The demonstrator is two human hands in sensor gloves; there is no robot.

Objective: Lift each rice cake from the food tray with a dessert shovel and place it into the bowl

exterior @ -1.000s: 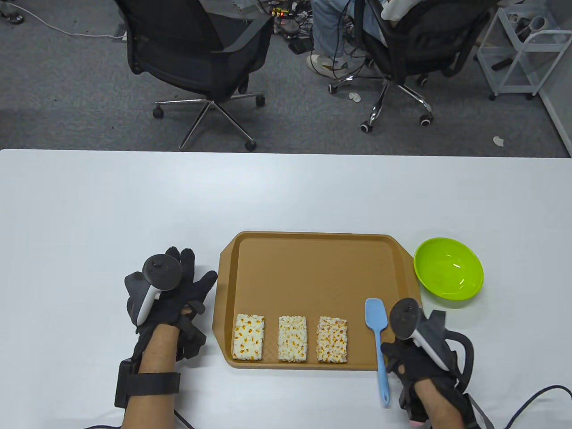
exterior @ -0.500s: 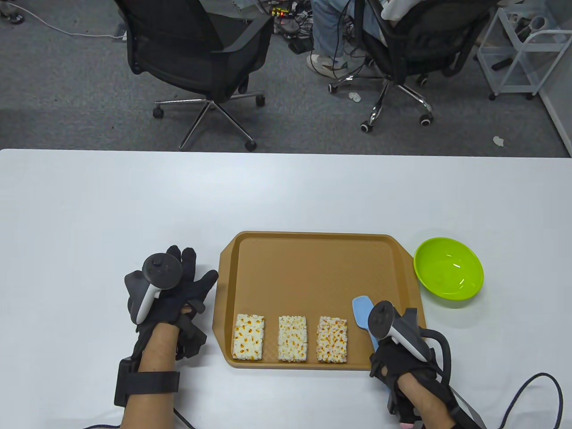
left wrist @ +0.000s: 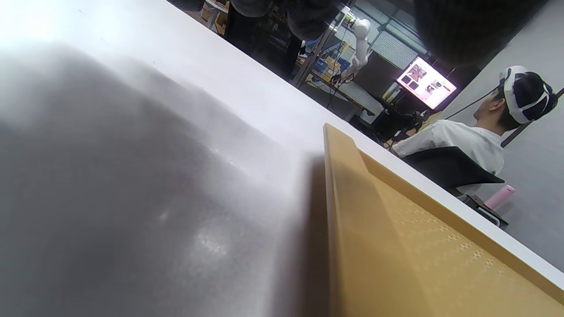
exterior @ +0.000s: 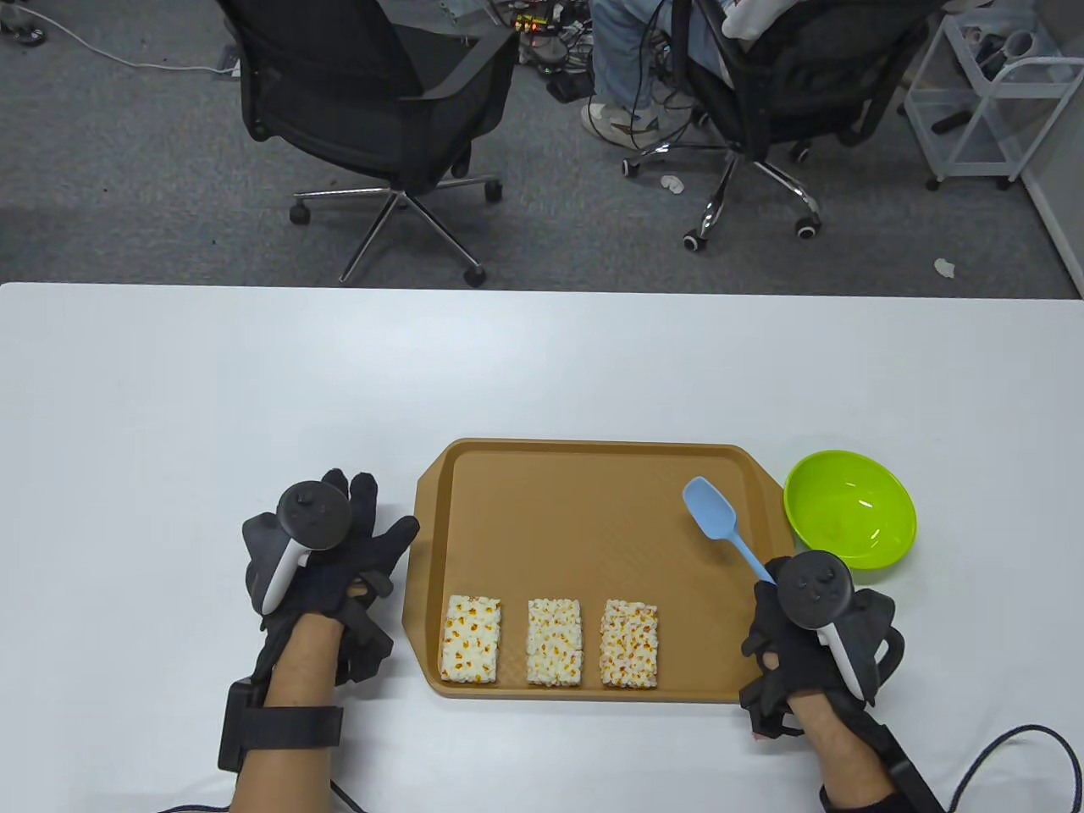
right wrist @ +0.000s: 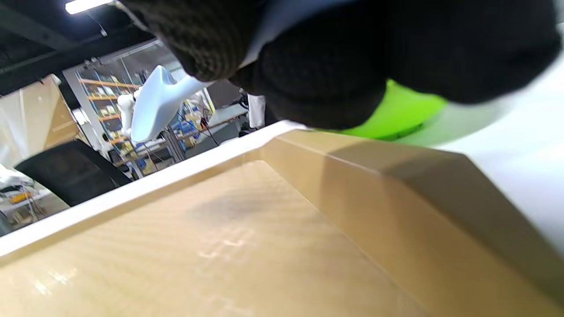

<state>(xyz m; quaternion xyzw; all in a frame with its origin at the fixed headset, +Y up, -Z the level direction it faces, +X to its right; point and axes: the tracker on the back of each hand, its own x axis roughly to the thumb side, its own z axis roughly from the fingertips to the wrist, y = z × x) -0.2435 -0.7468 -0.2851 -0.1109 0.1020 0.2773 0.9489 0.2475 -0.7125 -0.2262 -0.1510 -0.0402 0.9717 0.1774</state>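
Observation:
Three rice cakes lie in a row along the near edge of the brown food tray (exterior: 593,457): left rice cake (exterior: 470,639), middle rice cake (exterior: 555,642), right rice cake (exterior: 629,644). My right hand (exterior: 792,652), at the tray's near right corner, grips the handle of the light blue dessert shovel (exterior: 714,513). Its blade (right wrist: 152,103) hangs raised over the tray's right part, pointing away from me. The green bowl (exterior: 849,506) stands just right of the tray and holds nothing. My left hand (exterior: 339,550) rests flat on the table left of the tray, fingers spread.
Two office chairs (exterior: 373,93) and a seated person (exterior: 644,59) are beyond the far table edge, with a white cart (exterior: 982,93) at the far right. The tray's rim (left wrist: 352,211) runs beside my left hand. White tabletop (exterior: 339,381) stretches beyond the tray.
My right hand took the shovel off the tray's near edge, lifted it and swung its blade up to the tray's right part. The left hand barely shifted.

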